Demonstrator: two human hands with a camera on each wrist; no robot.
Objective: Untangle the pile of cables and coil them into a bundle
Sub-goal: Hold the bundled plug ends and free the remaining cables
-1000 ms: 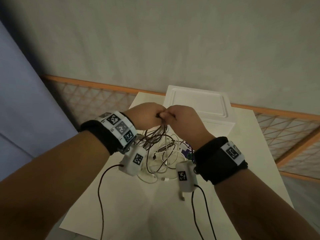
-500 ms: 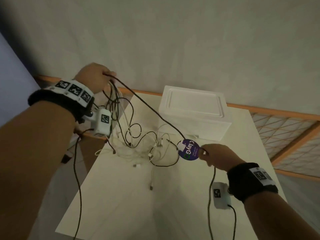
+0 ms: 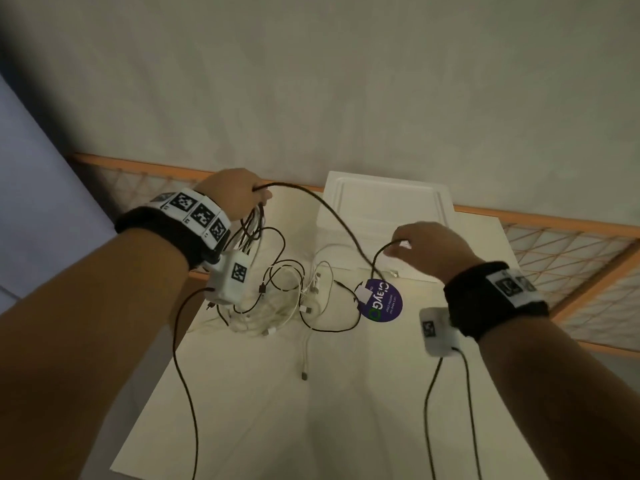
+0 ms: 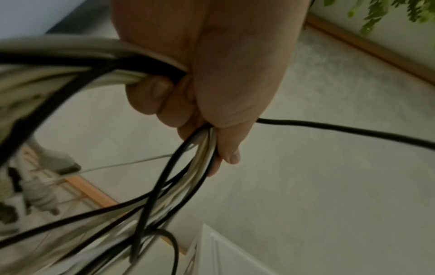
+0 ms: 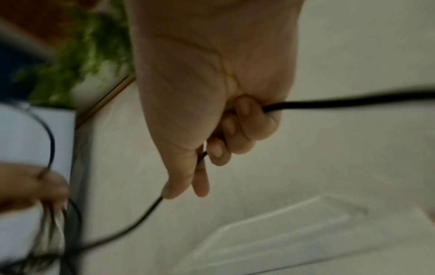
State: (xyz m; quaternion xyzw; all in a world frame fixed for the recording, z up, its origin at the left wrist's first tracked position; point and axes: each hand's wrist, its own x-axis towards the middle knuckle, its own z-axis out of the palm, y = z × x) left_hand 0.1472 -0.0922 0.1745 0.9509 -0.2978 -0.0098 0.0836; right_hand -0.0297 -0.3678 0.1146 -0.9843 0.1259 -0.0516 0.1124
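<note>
A tangle of black and white cables (image 3: pixel 284 296) lies on the white table (image 3: pixel 277 410). My left hand (image 3: pixel 239 195) is raised at the table's far left and grips a bunch of black and white cable loops (image 4: pixel 197 148) in its fist. One black cable (image 3: pixel 332 216) runs from that fist in an arc to my right hand (image 3: pixel 422 244), which grips it (image 5: pixel 306 104) above the table's right side. A round purple tag (image 3: pixel 381 301) on that cable lies on the table under the right hand.
A white lidded box (image 3: pixel 384 209) stands at the back of the table, just behind the right hand. An orange-framed lattice rail (image 3: pixel 571 251) runs behind the table. Thin black leads hang from the wrist cameras over the near table.
The hands, together over the pile a second ago, have pulled apart. The left then came back down and inward with its bunch, and the right rose with the black cable.
</note>
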